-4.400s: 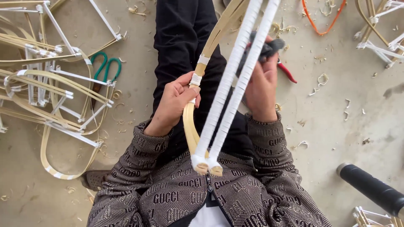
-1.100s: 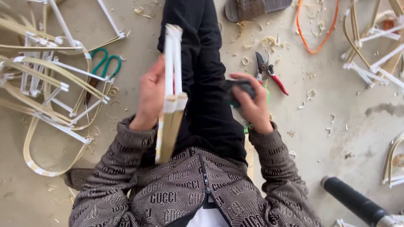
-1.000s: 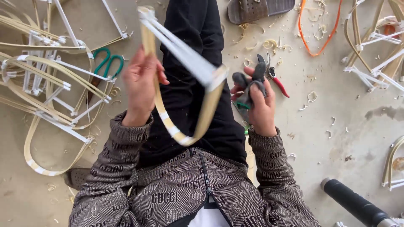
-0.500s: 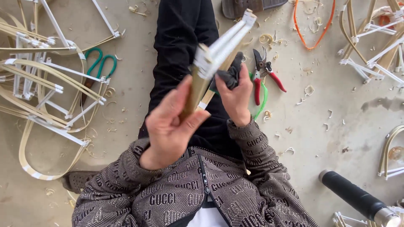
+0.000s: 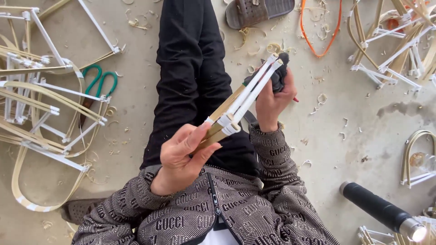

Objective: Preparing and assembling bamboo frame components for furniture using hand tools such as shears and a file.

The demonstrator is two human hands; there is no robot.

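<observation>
My left hand [image 5: 184, 152] grips the near end of a bamboo frame [image 5: 240, 100] made of tan strips and white taped rods, held over my black-trousered lap. The frame points up and to the right. My right hand [image 5: 271, 97] is at its far end, closed around a dark tool [image 5: 279, 75] with a bit of red handle showing beside the palm. Both sleeves are brown patterned fabric.
A pile of finished bamboo frames [image 5: 43, 104] lies at the left with green-handled scissors [image 5: 101, 81]. More frames [image 5: 395, 50] sit at top right near an orange cord [image 5: 320, 31]. A sandal [image 5: 259, 11] lies at the top, a black cylinder [image 5: 381, 211] at lower right. Shavings litter the floor.
The frame has been turned from upright to a slant and folded flatter. My right hand picked up the tool from the floor and came against the frame's far end.
</observation>
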